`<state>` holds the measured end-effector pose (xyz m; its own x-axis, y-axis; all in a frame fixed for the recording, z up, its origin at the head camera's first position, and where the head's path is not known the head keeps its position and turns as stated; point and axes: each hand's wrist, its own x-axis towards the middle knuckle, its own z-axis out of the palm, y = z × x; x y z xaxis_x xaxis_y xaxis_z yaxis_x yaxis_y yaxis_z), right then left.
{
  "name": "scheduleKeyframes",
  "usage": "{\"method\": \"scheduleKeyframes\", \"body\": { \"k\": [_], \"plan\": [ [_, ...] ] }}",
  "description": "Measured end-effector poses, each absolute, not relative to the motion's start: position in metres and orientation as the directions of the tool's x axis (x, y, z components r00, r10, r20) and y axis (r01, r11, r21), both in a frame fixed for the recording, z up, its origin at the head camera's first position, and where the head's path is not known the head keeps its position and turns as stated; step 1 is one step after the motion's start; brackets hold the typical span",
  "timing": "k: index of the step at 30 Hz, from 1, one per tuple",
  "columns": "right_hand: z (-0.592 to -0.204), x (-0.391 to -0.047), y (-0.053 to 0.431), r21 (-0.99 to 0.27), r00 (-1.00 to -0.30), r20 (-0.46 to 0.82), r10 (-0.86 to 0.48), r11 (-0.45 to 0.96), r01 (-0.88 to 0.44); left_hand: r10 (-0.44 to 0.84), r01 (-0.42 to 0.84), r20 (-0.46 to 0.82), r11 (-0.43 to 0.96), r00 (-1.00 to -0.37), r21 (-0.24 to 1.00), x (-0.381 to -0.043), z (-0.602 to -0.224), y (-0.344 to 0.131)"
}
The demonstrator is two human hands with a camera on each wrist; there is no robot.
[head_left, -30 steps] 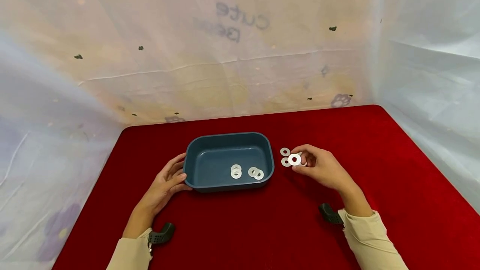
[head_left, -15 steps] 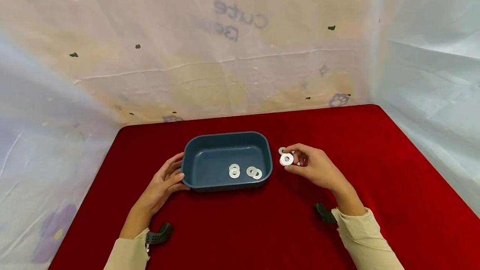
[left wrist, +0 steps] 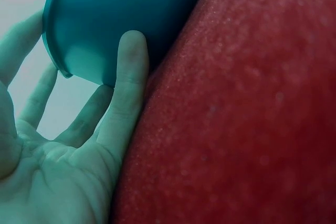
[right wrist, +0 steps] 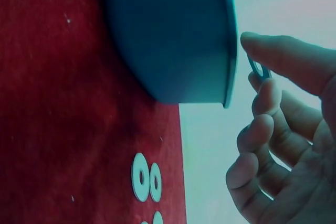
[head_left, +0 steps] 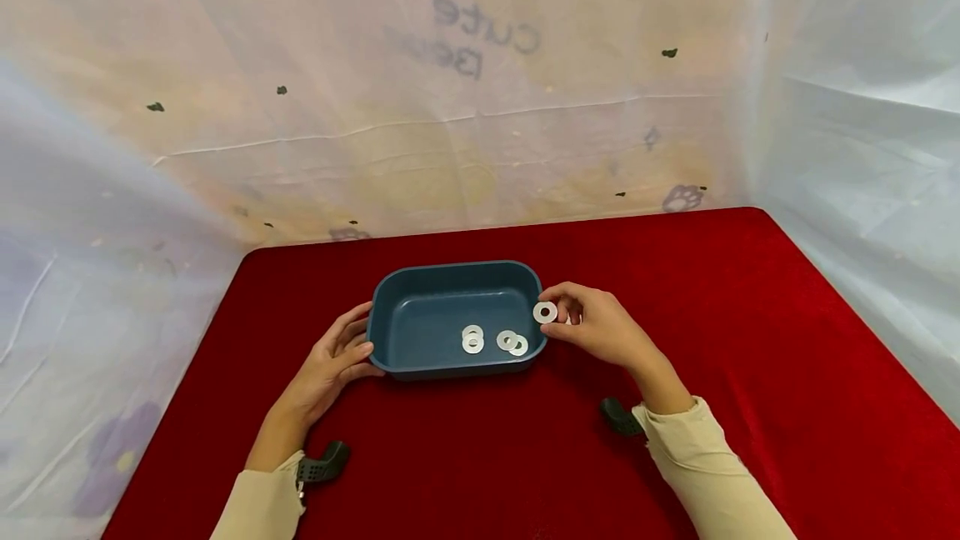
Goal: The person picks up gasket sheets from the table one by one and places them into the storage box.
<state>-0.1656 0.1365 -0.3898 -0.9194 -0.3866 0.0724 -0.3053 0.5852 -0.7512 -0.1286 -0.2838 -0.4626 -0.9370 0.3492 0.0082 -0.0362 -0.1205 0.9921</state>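
Observation:
A blue rectangular plastic box [head_left: 423, 330], open at the top, stands on the red cloth. Two overlapping pairs of flat washers [head_left: 467, 347] lie on its floor, toward the near right. My left hand [head_left: 326, 369] rests against the box's left end, thumb at the rim and outstretched fingers [left wrist: 131, 64] touching the outer wall. Between thumb and index finger my right hand [head_left: 603, 330] pinches a washer [head_left: 552, 314] by its edge, right at the box's right rim. In the right wrist view this washer [right wrist: 259, 67] stands level with the rim, just outside the wall.
Several loose washers [right wrist: 136, 183] lie on the red cloth [head_left: 465, 457] right of the box, mostly hidden by my right hand in the head view. A pale printed sheet [head_left: 420, 148] hangs behind the table, with white sheeting [head_left: 862, 190] on the right.
My right hand has moved left with the pinched washer, from over the loose washers to the box's right rim. My left hand and the box have stayed in place.

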Motion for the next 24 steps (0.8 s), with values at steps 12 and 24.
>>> {"method": "scheduleKeyframes", "body": {
  "k": [12, 24],
  "plan": [
    [-0.397, -0.172, 0.124, -0.776, -0.924, 0.009, -0.382, 0.58, -0.247, 0.331, -0.055, -0.012, -0.12, -0.944, 0.991, -0.13, -0.461, -0.282],
    [-0.399, -0.161, 0.148, -0.758, -0.943, 0.042, -0.331, 0.604, -0.246, 0.337, -0.057, -0.014, -0.118, -0.941, 0.991, -0.129, -0.461, -0.282]
  ]
}}
